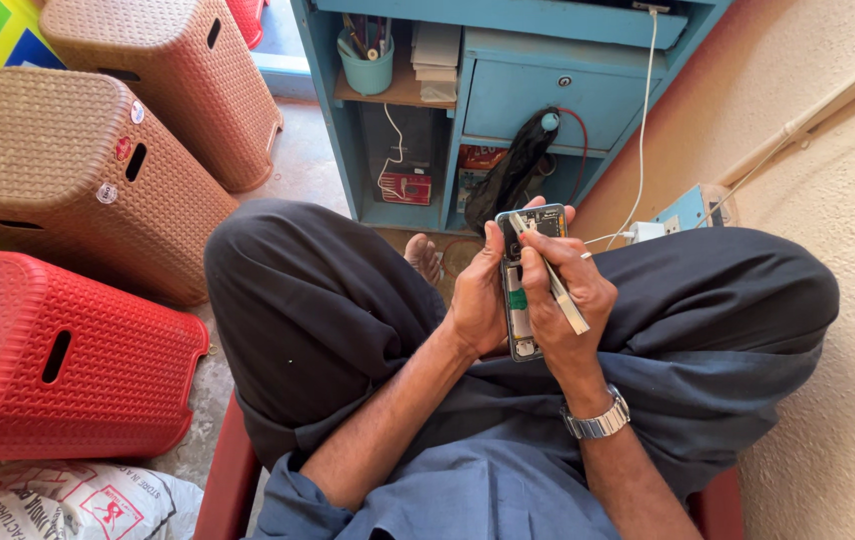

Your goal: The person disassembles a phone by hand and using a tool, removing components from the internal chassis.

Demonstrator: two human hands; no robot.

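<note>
The left hand (478, 295) grips an opened phone (521, 290) from its left side, fingers wrapped behind it and the thumb lying along its edge; the phone is held upright over the lap, between the two raised knees, its back off so that boards and a green part show; the right hand (563, 300) is closed on a pale flat tool (553, 275), fingers pinched together round it, the tool slanting across the phone with its tip near the top end; a metal watch (598, 418) sits on the right wrist; the person sits cross-legged in dark trousers (318, 300) and a blue shirt (488, 490); ahead stands a blue cabinet (518, 90) with a cup (366, 68) of pens on a shelf; to the left lie brown stools (78, 170) and a red stool (78, 360); a white cable (642, 130) runs down to a plug by the wall (848, 150).
</note>
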